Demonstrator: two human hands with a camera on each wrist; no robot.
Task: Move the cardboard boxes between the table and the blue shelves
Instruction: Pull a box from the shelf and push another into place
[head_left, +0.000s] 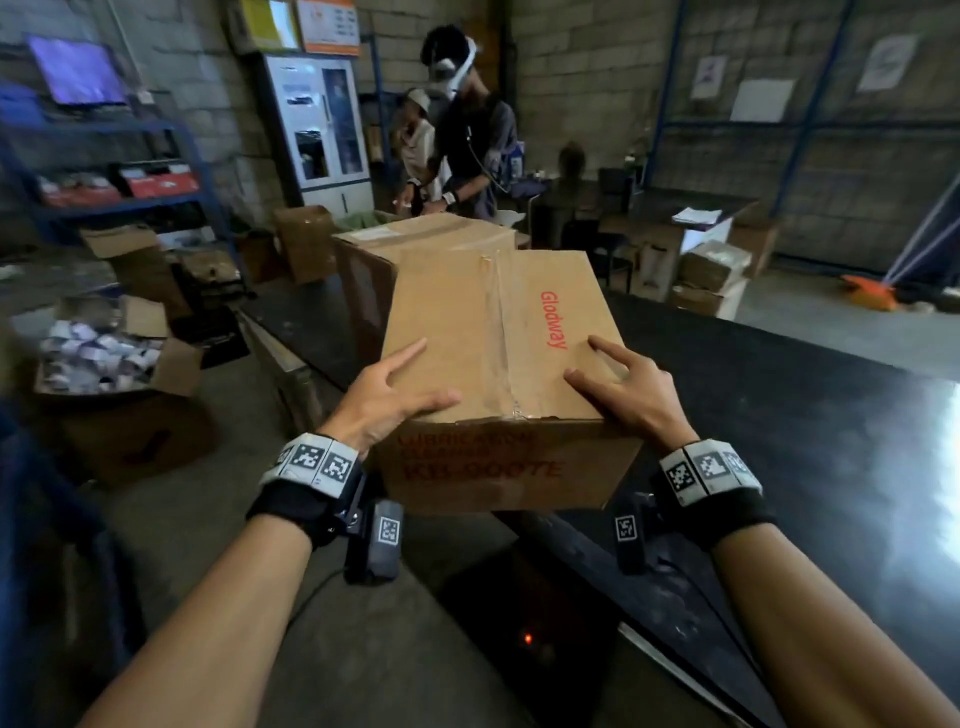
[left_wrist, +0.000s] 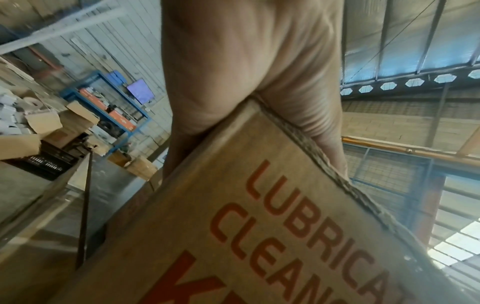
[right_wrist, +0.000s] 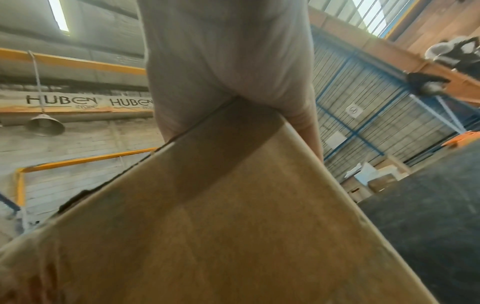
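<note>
A taped cardboard box (head_left: 498, 338) with red "Glodway" lettering sits at the near corner of the dark table (head_left: 779, 415); whether it rests on the table or is lifted I cannot tell. My left hand (head_left: 387, 387) clamps its near left top corner, thumb on the lid and fingers along the side. At the near right top corner my right hand (head_left: 623, 387) grips it with fingers spread on the lid. The wrist views show the box (left_wrist: 259, 226) (right_wrist: 207, 226) wedged into each palm (left_wrist: 233, 61) (right_wrist: 221, 51). A second, larger box (head_left: 415, 239) stands right behind. The blue shelves (head_left: 119, 202) stand far left.
An open carton of small packets (head_left: 98, 353) sits on the floor to the left, with more cartons under the shelves. Two people (head_left: 467, 130) work at the table's far end. Stacked boxes (head_left: 711, 275) lie on the floor at the right, beyond the table.
</note>
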